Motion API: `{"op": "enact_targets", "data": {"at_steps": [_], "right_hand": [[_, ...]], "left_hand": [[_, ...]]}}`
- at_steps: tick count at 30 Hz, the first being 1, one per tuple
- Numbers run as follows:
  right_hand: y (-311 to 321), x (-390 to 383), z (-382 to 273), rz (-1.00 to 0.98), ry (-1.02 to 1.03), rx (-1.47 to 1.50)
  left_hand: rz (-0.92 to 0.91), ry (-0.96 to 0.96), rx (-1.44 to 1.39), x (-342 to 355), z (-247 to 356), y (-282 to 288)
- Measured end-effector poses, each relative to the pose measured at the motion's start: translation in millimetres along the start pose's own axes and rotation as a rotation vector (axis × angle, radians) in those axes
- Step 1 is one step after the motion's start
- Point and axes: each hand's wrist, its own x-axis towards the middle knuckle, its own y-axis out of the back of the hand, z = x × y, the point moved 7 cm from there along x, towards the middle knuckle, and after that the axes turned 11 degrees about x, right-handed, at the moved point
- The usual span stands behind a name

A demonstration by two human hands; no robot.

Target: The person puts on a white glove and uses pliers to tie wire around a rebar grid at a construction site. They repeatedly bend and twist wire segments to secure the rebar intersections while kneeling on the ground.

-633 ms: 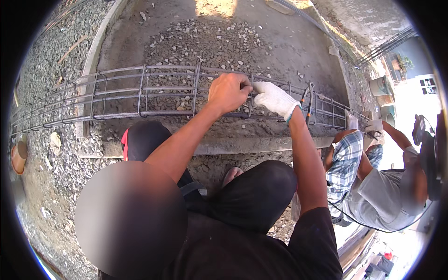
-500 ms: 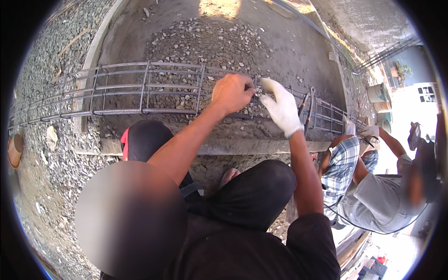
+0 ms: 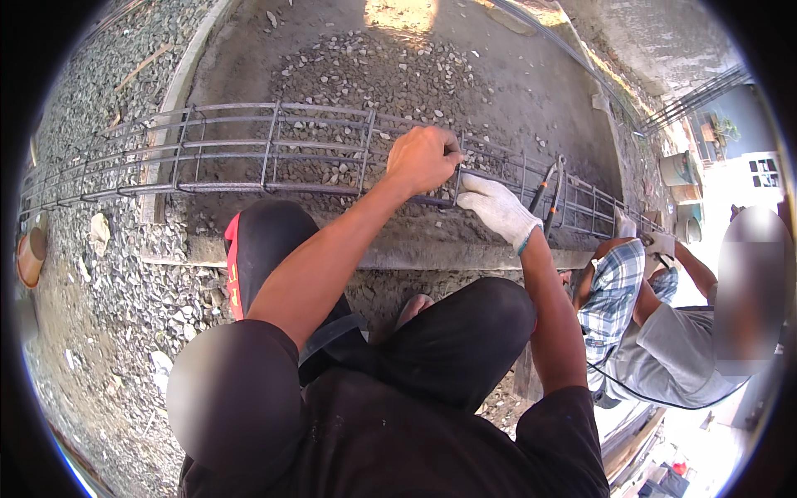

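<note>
A long rebar cage (image 3: 270, 149) of straight bars and square stirrups lies crosswise in front of me. My bare left hand (image 3: 423, 159) is closed in a pinch at the upper bars, beside a stirrup. What sits between its fingertips is too small to make out. My right hand (image 3: 500, 207), in a white knitted glove, is closed at the lower bar by the same stirrup, its fingertips partly hidden behind the steel. Just right of the glove, pincers (image 3: 551, 192) with orange and black handles rest on the cage.
Gravel (image 3: 374, 75) lies beyond the cage, inside a low concrete edge (image 3: 187, 83). A co-worker in a grey shirt (image 3: 677, 353) crouches at right, gloved hands at the cage's far end. Buckets (image 3: 677, 168) stand behind; an orange-brown pot (image 3: 31, 256) is far left.
My right hand has moved down and left from its spread pose, and its fingers have closed at the lower bar. My left hand stays pinched by the stirrup. The view has shifted slightly.
</note>
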Motion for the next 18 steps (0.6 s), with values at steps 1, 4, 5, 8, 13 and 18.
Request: {"op": "enact_targets", "data": {"at_steps": [1,4,5,8,13,18], "right_hand": [[-1.7,0.7,2.9,-0.021,-0.07,0.132],[6.3,6.0,11.6,-0.172,-0.213,0.357],[7.2,6.5,13.8,-0.184,-0.224,0.34],[10.8,5.9,2.5,-0.145,-0.21,0.377],[6.5,1.1,-12.3,-0.261,-0.353,0.322],[8.3,8.5,15.4,-0.106,-0.291,0.501]], "left_hand": [[-0.01,-0.002,0.001,-0.8,-0.2,-0.7],[0.019,-0.02,0.028,1.5,1.9,-2.8],[0.008,-0.019,0.035,1.7,1.9,-4.1],[0.003,-0.01,0.05,2.8,2.6,0.8],[-0.002,0.006,0.06,1.0,5.0,0.3],[0.047,-0.041,0.043,1.6,3.3,0.4]]}}
